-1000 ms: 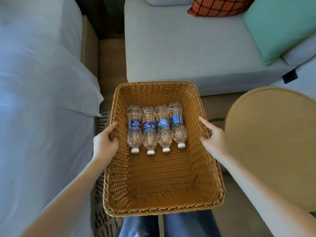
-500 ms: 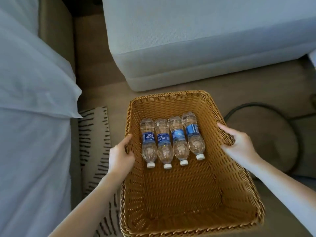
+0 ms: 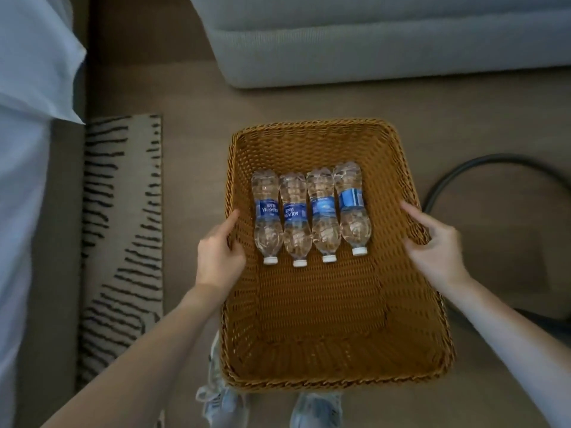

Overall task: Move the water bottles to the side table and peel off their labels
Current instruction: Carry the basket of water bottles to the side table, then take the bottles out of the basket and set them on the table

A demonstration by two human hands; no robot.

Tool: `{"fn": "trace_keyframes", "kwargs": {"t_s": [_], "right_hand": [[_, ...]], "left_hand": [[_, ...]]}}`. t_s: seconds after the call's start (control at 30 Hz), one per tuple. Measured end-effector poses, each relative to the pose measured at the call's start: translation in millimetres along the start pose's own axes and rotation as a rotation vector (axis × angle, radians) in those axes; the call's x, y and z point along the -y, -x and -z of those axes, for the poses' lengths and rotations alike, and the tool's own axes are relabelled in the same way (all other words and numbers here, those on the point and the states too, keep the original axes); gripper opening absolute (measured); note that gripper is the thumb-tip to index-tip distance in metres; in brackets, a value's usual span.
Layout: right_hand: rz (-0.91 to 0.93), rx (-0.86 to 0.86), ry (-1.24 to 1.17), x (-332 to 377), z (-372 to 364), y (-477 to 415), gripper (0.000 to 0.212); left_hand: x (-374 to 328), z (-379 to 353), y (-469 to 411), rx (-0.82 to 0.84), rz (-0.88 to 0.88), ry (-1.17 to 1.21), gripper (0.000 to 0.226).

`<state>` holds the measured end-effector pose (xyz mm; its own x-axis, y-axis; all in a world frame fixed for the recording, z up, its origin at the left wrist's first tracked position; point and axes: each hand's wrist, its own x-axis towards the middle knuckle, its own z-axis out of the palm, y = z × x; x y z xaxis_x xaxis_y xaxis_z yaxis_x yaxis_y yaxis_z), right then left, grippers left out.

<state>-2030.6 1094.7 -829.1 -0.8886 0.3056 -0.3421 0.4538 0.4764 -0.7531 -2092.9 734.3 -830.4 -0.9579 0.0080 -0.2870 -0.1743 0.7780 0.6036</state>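
Note:
Several clear water bottles point(image 3: 309, 214) with blue labels and white caps lie side by side in a brown wicker basket point(image 3: 309, 372), caps pointing toward me. My left hand point(image 3: 217, 253) grips the basket's left rim, thumb inside. The right rim is gripped by my right hand point(image 3: 432, 251), with its thumb on the inner wall. The basket hangs over the floor in front of my legs. The side table's top is out of view.
A grey sofa point(image 3: 386, 47) stands ahead. White bedding point(image 3: 27, 118) fills the left side, with a striped rug point(image 3: 123, 230) beside it. A dark ring-shaped base point(image 3: 457, 177) lies on the floor to the right. My shoes point(image 3: 222, 403) show below the basket.
The view has tilted down toward the floor, so the round table top and cushions have left the frame. Both hands keep their grip on the basket, which now sits lower over the floor.

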Motion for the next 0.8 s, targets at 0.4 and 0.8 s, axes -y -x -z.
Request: {"fn": "trace_keyframes", "kwargs": {"t_s": [0.4,0.8], "right_hand": [[-0.054,-0.118,0.022,-52.4,-39.5,19.7,0.069],[0.189,-0.057,0.45,61.2,-31.1,62.5,0.047]], "left_hand": [[23.9,-42.3,15.5,-0.011,0.014,-0.041,0.056],[-54.9,10.4,42.8,0.08,-0.227,-0.452,0.047]]}}
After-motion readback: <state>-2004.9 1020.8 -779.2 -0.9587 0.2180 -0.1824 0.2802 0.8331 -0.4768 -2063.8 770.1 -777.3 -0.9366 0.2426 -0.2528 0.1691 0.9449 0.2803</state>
